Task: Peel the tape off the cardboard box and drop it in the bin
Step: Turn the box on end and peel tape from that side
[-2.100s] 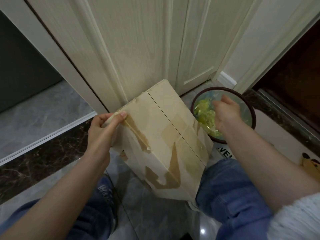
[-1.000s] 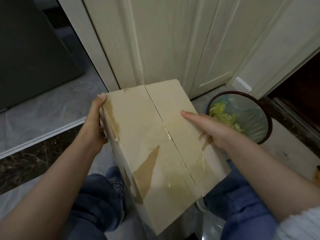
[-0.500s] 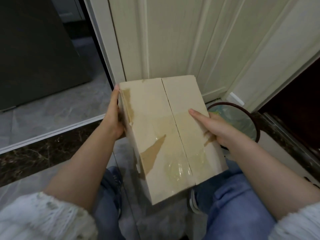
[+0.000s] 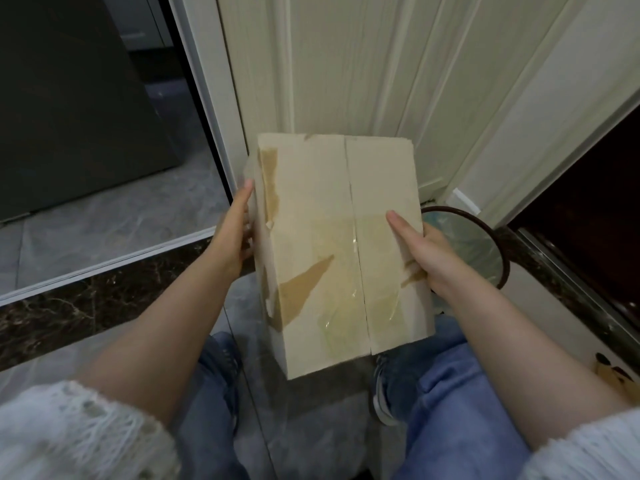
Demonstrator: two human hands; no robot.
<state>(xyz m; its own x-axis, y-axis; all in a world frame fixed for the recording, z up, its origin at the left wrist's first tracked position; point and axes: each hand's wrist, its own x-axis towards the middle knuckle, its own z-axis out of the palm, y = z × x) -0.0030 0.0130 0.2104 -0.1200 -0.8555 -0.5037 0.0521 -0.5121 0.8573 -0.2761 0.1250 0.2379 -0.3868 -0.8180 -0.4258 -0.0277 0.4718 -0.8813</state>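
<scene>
I hold the cardboard box [image 4: 311,216] up over my knees, its top face toward me and the flap seam running straight away from me. Clear tape [image 4: 349,299] still sticks across the near half of that face, with torn brown patches beside it. My left hand [image 4: 235,233] grips the box's left side, thumb along the top edge. My right hand [image 4: 427,252] holds the right edge, thumb flat on the top and fingers hidden round the side. The bin [image 4: 504,258], dark-rimmed with a plastic liner, stands on the floor right of the box, partly hidden by it.
A cream panelled door [image 4: 346,71] stands close behind the box. A dark doorway [image 4: 588,202] opens at the right. Grey tiled floor and a dark marble threshold [image 4: 86,299] lie at the left. My knees in blue jeans [image 4: 460,410] are below the box.
My right hand came out of the bin and took the box's right edge. The box has been lifted and turned so its seam points straight away from me.
</scene>
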